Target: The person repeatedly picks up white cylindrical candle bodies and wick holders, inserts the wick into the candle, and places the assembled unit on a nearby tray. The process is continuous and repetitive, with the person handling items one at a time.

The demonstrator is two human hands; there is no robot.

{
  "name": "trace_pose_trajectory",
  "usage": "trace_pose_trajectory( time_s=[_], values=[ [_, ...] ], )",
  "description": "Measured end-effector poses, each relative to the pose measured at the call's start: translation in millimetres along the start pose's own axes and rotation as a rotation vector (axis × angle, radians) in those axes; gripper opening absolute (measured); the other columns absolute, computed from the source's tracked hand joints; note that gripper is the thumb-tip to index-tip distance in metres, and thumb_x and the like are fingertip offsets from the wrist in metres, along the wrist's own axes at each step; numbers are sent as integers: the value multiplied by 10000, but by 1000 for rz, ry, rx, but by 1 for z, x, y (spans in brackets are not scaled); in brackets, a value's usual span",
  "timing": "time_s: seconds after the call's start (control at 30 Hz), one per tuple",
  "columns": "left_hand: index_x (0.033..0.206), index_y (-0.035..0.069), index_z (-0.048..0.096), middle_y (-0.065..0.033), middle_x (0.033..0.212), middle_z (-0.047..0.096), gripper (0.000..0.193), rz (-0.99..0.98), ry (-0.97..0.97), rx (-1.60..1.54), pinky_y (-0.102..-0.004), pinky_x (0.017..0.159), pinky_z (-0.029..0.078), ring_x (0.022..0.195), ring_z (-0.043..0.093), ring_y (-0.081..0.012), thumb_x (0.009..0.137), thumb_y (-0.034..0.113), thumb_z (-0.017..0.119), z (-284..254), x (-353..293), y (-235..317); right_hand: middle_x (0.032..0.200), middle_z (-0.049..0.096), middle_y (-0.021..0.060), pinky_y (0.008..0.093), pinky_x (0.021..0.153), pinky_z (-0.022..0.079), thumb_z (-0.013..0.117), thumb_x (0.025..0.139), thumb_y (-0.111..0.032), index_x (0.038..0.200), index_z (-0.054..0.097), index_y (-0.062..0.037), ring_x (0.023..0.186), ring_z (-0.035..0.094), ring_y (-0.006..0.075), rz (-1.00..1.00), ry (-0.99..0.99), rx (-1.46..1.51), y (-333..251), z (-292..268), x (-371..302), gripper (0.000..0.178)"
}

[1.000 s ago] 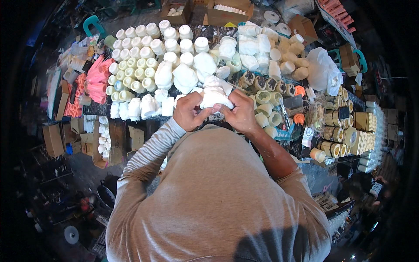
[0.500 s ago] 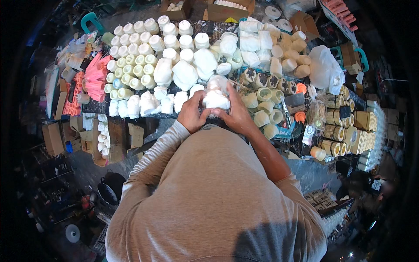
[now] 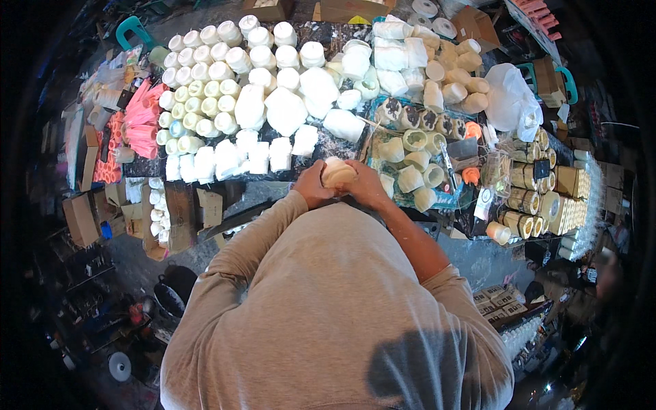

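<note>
Both hands hold a cream, rounded piece [image 3: 338,173], which looks like wax, close to my belly at the table's front edge. My left hand [image 3: 312,186] wraps its left side and my right hand [image 3: 367,183] closes on its right; the fingers hide its lower part. Just beyond lies a white block-like piece [image 3: 344,125], touched by neither hand. To the left of it stand small white rough-sided pieces [image 3: 280,154] in a row. Larger white lumps [image 3: 285,111] lie behind them.
Rows of white candles [image 3: 261,57] fill the back left, with pink pieces [image 3: 142,117] beyond. On the right are hollow cream cups [image 3: 415,140], a white plastic bag [image 3: 511,99] and banded cylinders [image 3: 519,199]. A cardboard box [image 3: 179,215] of white pieces sits below the table's left edge.
My hands have drawn back toward my body and closed more tightly. A cream piece now shows in them instead of a white lump; the white block beyond is now uncovered.
</note>
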State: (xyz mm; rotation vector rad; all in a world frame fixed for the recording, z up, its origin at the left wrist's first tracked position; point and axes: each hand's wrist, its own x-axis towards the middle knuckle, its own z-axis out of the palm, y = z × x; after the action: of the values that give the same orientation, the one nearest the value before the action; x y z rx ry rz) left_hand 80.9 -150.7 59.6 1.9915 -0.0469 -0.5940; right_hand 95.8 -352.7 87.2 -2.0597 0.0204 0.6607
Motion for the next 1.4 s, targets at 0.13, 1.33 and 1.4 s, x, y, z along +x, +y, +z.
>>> trace_pose_trajectory(
  time_s=[0.13,1.33,1.4],
  values=[
    [1066,-5,573,-232,920,673,465,41,13,70,-455,739,523,868,683,-386,735,237,793,-2,23,-13,1104,709,235,421,882,542,840,771,-237,1243,596,3,1039,691,373,70,113,-54,1,10,8,583],
    [1430,118,473,-143,1444,505,905,594,76,573,-475,1151,362,1348,479,-322,599,137,832,-21,44,-23,1026,723,67,342,787,549,653,909,-148,1078,687,-50,901,686,168,-194,-168,384,87,8,48,198],
    [1417,124,493,-128,1432,532,903,671,3,501,-472,1148,364,1332,501,-324,589,157,851,-9,64,-35,953,718,53,341,779,543,713,835,-88,1020,686,-49,891,685,163,-271,-126,301,88,5,56,192]
  ],
)
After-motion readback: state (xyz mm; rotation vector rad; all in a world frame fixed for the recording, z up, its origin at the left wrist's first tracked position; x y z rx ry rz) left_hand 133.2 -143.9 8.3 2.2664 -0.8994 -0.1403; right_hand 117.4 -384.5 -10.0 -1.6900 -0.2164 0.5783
